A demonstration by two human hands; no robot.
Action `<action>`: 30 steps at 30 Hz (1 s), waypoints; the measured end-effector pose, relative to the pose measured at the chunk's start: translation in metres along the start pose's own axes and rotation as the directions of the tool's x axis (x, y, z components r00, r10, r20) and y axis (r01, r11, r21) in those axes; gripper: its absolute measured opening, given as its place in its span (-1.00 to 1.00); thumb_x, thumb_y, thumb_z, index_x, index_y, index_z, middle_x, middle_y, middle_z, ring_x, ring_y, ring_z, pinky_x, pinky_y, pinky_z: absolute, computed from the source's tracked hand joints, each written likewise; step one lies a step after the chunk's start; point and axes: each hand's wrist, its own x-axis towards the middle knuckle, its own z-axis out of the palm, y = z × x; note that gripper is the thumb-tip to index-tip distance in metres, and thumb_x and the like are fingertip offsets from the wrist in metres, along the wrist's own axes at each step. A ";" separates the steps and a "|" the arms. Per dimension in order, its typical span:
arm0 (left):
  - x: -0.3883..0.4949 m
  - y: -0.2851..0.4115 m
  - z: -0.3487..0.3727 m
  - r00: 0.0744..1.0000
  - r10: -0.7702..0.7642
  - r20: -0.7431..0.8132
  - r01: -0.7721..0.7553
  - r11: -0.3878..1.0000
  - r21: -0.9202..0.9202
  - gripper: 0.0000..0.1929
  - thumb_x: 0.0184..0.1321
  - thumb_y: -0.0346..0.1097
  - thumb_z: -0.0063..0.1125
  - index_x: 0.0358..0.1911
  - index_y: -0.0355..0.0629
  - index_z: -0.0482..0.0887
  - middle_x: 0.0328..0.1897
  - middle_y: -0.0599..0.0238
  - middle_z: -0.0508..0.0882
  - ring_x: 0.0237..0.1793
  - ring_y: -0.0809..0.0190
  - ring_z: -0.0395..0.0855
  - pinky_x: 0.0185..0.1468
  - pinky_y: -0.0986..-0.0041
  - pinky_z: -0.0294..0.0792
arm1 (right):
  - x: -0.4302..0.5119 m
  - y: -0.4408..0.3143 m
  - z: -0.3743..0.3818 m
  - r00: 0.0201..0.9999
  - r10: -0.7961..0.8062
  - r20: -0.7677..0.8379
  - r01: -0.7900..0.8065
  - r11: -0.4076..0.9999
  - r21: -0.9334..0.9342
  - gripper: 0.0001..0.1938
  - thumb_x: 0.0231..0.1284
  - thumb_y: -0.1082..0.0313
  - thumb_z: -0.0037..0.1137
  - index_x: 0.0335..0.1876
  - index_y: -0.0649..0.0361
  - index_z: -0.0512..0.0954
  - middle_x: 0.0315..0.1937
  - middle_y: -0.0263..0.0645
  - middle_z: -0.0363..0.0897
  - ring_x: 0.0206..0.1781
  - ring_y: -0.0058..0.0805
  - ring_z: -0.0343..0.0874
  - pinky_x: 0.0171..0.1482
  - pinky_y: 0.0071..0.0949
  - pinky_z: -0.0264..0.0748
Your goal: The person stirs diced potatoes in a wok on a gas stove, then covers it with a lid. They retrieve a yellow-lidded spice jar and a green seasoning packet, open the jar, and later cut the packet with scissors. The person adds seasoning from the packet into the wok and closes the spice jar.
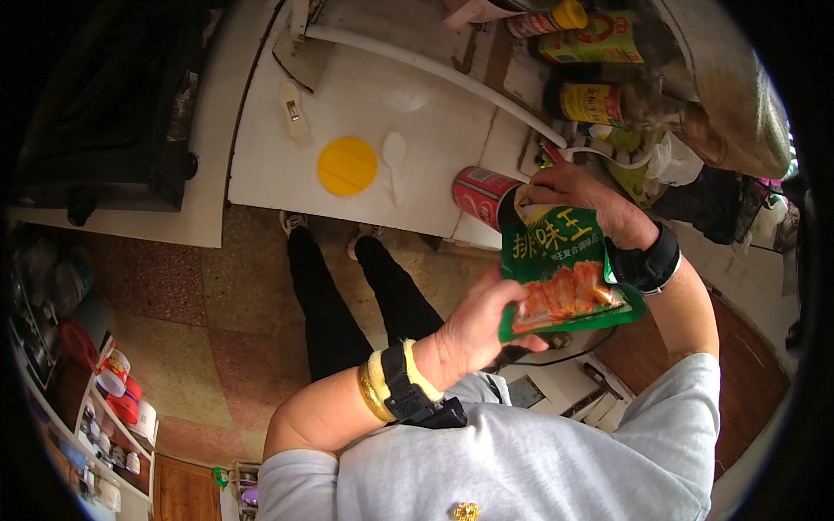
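Note:
My left hand (pixel 479 316) grips the lower end of a green plastic seasoning pouch (pixel 570 260), which bears writing and a picture of cooked meat. My right hand (pixel 576 195) is at the pouch's upper end, fingers bent around its opening. That end meets the open mouth of a red printed can (pixel 485 195) near the counter's front edge. The can's inside is mostly hidden by the pouch and my fingers. On the white counter (pixel 430 156), left of the can, lie a white plastic spoon (pixel 394 159) and a round yellow plastic lid (pixel 347 166).
A small white tool (pixel 293 111) lies behind the lid. A white rail (pixel 430 68) crosses the counter's back. Several items, including a dark bottle with a yellow label (pixel 589 104) and a yellow-capped jar (pixel 547 21), stand behind. A black appliance (pixel 111 130) is at left.

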 end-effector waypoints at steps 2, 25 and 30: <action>0.000 0.000 0.000 0.999 0.045 0.014 -0.045 0.998 0.046 -0.58 0.14 -0.40 -0.21 0.13 -0.06 0.21 -0.01 0.17 0.52 -0.19 0.15 0.62 -0.43 0.31 0.57 | -0.001 -0.003 0.000 0.999 0.016 -0.045 -0.013 0.998 0.054 -0.69 0.16 0.19 0.03 -0.37 0.38 0.46 -0.45 -0.12 0.48 -0.43 -0.36 0.47 -0.40 -0.43 0.32; -0.007 0.006 0.006 0.991 0.131 -0.022 -0.130 0.991 0.042 -0.53 0.16 -0.38 -0.30 0.21 -0.07 0.12 0.04 0.15 0.48 -0.15 0.12 0.61 -0.41 0.32 0.56 | -0.014 -0.025 0.002 0.849 0.498 -0.176 -0.350 0.780 0.519 -0.75 0.05 0.45 0.15 -0.36 0.17 0.24 -0.46 -0.49 0.14 -0.36 -0.74 0.14 -0.36 -0.70 0.17; -0.004 0.013 -0.002 0.988 0.140 0.060 -0.141 0.990 0.013 -0.53 0.19 -0.38 -0.37 0.23 -0.18 0.09 0.05 0.07 0.47 -0.12 0.09 0.59 -0.30 0.27 0.55 | -0.015 -0.032 0.002 0.864 0.430 -0.263 -0.287 0.849 0.443 -0.72 0.04 0.36 0.18 -0.39 0.17 0.25 -0.47 -0.48 0.15 -0.37 -0.73 0.15 -0.36 -0.68 0.18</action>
